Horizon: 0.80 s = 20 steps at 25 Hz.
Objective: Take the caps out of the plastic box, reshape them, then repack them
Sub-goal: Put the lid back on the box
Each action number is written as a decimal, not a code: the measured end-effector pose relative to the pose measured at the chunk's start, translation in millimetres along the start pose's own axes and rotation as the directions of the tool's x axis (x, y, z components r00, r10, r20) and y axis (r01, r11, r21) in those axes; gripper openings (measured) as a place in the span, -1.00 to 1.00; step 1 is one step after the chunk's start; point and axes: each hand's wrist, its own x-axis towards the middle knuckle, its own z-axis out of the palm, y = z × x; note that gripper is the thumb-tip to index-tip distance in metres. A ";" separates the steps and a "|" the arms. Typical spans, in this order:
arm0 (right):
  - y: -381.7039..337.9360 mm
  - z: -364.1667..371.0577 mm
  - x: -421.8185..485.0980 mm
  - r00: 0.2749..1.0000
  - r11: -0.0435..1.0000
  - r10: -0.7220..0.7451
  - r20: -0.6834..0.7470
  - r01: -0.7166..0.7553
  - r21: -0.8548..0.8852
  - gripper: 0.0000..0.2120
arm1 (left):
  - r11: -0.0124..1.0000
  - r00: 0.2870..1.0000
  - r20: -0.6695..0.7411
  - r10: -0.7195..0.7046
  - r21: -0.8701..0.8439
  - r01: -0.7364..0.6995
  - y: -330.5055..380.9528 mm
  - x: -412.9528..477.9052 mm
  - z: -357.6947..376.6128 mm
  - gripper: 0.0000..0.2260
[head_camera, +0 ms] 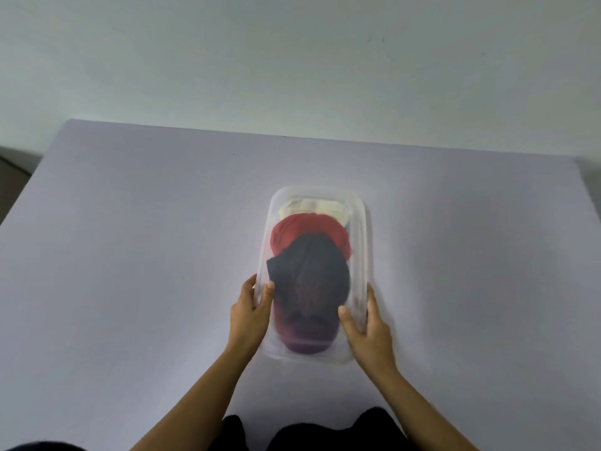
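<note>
A clear plastic box (360,242) lies lengthwise in the middle of the table, and looks blurred. Inside it, a dark navy cap (309,281) with a red emblem is nearest me, a red cap (302,231) sits behind it, and a cream cap (313,206) is at the far end. My left hand (250,315) grips the box's near left rim, thumb over the edge inside. On the near right rim my right hand (366,332) holds on the same way, thumb inside.
The pale lilac table (130,255) spreads wide on both sides of the box, with its far edge against a plain wall (292,60). Dark clothing (309,434) shows at the bottom of the view.
</note>
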 end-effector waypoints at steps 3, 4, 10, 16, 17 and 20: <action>-15.0 -7.8 22.7 1.000 0.999 -0.004 -0.028 0.005 0.035 -0.31 | 0.998 0.998 -0.013 0.054 0.014 -0.054 26.3 19.4 5.6 -0.52; -22.7 -13.1 35.2 0.999 0.999 -0.005 -0.036 0.007 0.037 -0.32 | 0.997 0.998 -0.010 0.069 0.025 -0.068 36.9 30.5 8.0 -0.52; -57.9 -41.0 110.2 0.997 0.997 -0.021 -0.080 0.027 0.078 -0.34 | 0.992 0.992 0.025 0.126 0.005 -0.126 101.9 90.3 27.6 -0.54; -68.2 -51.7 166.3 0.995 0.994 -0.035 -0.092 0.045 0.104 -0.33 | 0.990 0.990 0.002 0.140 0.012 -0.140 135.8 127.7 47.4 -0.55; -69.3 -52.5 172.7 0.995 0.993 -0.040 -0.094 0.050 0.107 -0.33 | 0.990 0.990 -0.001 0.143 0.011 -0.143 138.6 133.7 48.3 -0.54; -71.2 -52.4 181.7 0.995 0.994 -0.051 -0.089 0.060 0.093 -0.32 | 0.988 0.989 0.013 0.148 0.034 -0.148 141.4 143.0 50.0 -0.53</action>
